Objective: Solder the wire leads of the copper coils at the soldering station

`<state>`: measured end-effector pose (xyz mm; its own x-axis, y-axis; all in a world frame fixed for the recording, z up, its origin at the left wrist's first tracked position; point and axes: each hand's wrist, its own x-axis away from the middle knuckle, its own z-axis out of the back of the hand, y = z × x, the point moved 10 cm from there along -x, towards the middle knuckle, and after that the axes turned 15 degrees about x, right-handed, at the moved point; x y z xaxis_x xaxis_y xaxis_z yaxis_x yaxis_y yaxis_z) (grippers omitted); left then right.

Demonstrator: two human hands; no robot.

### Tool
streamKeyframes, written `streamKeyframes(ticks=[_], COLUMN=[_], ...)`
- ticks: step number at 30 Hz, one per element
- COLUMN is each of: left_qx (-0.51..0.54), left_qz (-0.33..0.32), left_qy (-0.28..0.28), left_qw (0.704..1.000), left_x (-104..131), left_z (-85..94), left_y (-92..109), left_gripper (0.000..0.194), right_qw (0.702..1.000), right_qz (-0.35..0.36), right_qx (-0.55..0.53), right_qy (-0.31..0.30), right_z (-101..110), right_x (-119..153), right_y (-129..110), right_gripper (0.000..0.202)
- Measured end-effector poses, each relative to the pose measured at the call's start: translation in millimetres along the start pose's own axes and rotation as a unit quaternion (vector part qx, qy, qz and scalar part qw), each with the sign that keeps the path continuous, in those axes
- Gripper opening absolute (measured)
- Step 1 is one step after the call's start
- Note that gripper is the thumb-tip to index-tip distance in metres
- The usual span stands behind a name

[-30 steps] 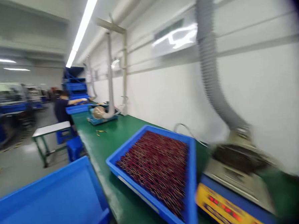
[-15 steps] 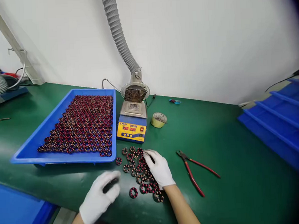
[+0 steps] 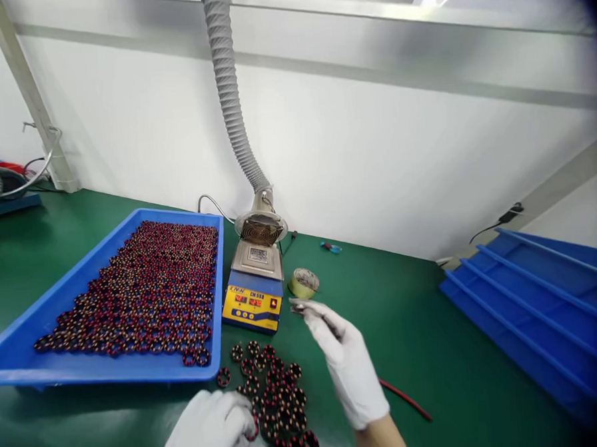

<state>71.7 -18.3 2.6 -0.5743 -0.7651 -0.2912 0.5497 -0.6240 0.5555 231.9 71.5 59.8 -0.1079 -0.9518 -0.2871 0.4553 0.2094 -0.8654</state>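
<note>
Small black rings with red and copper marks [image 3: 282, 404] lie in a loose pile on the green table. My left hand [image 3: 207, 432], in a white glove, is at the pile's left side, its curled fingers closed on one ring [image 3: 253, 428]. My right hand [image 3: 346, 361], also gloved, is raised beyond the pile, just in front of the round yellowish tin [image 3: 304, 283]. Its fingertips are pressed together on something small and greyish that I cannot make out. Many more such rings [image 3: 151, 284] fill the blue tray [image 3: 126, 374] on the left.
Behind the pile stands a blue and yellow heating unit [image 3: 253, 306] under a grey exhaust hose [image 3: 228, 87]. One red plier handle [image 3: 405, 400] shows beside my right wrist. Blue stacked trays [image 3: 533, 304] are at the right. A small blue item [image 3: 331, 248] lies near the wall.
My right hand has left the pile and moved up towards the tin, its fingers now pinched. My left hand has moved right to the rings and closed. The view has tilted upward.
</note>
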Motion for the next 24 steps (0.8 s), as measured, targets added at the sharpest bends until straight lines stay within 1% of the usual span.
streamKeyframes(ticks=[1, 2, 3, 4, 5, 6, 7, 8, 10, 12, 14, 16, 17, 18, 19, 21, 22, 24], left_qx=[0.007, 0.005, 0.000, -0.010, -0.020, -0.032, -0.050, -0.070, -0.108, -0.119, -0.076, -0.004, 0.032, 0.060, 0.082, 0.123, 0.141, 0.154], left_qz=[-0.026, -0.063, -0.099, -0.126, -0.142, -0.158, -0.165, -0.173, -0.188, -0.198, -0.184, -0.134, -0.104, -0.080, -0.067, -0.068, -0.078, -0.103], left_qy=[0.049, 0.123, 0.184, 0.237, 0.274, 0.296, 0.312, 0.322, 0.337, 0.351, 0.369, 0.371, 0.360, 0.340, 0.316, 0.280, 0.271, 0.271], left_qw=[0.998, 0.990, 0.978, 0.963, 0.951, 0.942, 0.934, 0.928, 0.916, 0.907, 0.908, 0.919, 0.926, 0.935, 0.943, 0.950, 0.949, 0.945], left_x=[-8.2, -15.0, -21.2, -27.2, -34.4, -42.2, -50.3, -57.8, -69.8, -77.2, -82.1, -88.5, -92.6, -96.9, -100.8, -104.6, -104.8, -102.6], left_z=[25.6, 56.0, 82.6, 104.9, 121.3, 131.9, 138.2, 140.5, 137.4, 130.7, 127.7, 126.6, 124.9, 121.9, 118.5, 115.3, 115.5, 118.8], left_y=[10.2, 23.8, 38.0, 50.9, 61.1, 70.4, 77.4, 83.0, 89.8, 89.7, 79.3, 58.9, 47.9, 38.7, 32.2, 25.2, 24.2, 25.2], left_gripper=[0.021, 0.018, 0.016, 0.015, 0.016, 0.017, 0.017, 0.017, 0.016, 0.017, 0.024, 0.047, 0.058, 0.064, 0.064, 0.054, 0.049, 0.044], right_qw=[0.998, 0.991, 0.983, 0.972, 0.960, 0.947, 0.935, 0.926, 0.918, 0.912, 0.904, 0.906, 0.911, 0.916, 0.919, 0.921, 0.921, 0.921], right_qz=[-0.003, -0.005, -0.007, -0.009, -0.013, -0.019, -0.024, -0.027, -0.027, -0.026, -0.023, -0.014, -0.008, -0.003, 0.001, 0.003, 0.000, -0.015], right_qx=[-0.068, -0.130, -0.184, -0.233, -0.278, -0.317, -0.348, -0.370, -0.389, -0.405, -0.426, -0.424, -0.413, -0.402, -0.394, -0.386, -0.387, -0.387], right_qy=[0.011, 0.012, 0.000, -0.015, -0.035, -0.054, -0.067, -0.074, -0.077, -0.058, -0.033, -0.015, -0.017, -0.022, -0.031, -0.047, -0.049, -0.040], right_z=[5.7, 7.2, 4.3, -1.2, -9.4, -18.8, -27.8, -35.6, -46.8, -48.7, -43.6, -37.0, -35.6, -35.7, -37.4, -42.4, -44.1, -44.9], right_x=[-2.7, -4.2, -4.7, -4.6, -4.3, -4.1, -4.8, -6.7, -14.2, -24.7, -34.2, -40.1, -41.5, -42.0, -41.8, -40.0, -38.7, -35.9], right_y=[-14.0, -26.3, -36.9, -45.5, -51.5, -54.7, -55.2, -53.2, -43.0, -26.0, -7.8, 6.0, 9.8, 11.9, 12.4, 10.2, 8.5, 5.2], right_gripper=[0.025, 0.025, 0.026, 0.027, 0.028, 0.027, 0.026, 0.023, 0.017, 0.019, 0.028, 0.032, 0.032, 0.030, 0.028, 0.027, 0.028, 0.031])
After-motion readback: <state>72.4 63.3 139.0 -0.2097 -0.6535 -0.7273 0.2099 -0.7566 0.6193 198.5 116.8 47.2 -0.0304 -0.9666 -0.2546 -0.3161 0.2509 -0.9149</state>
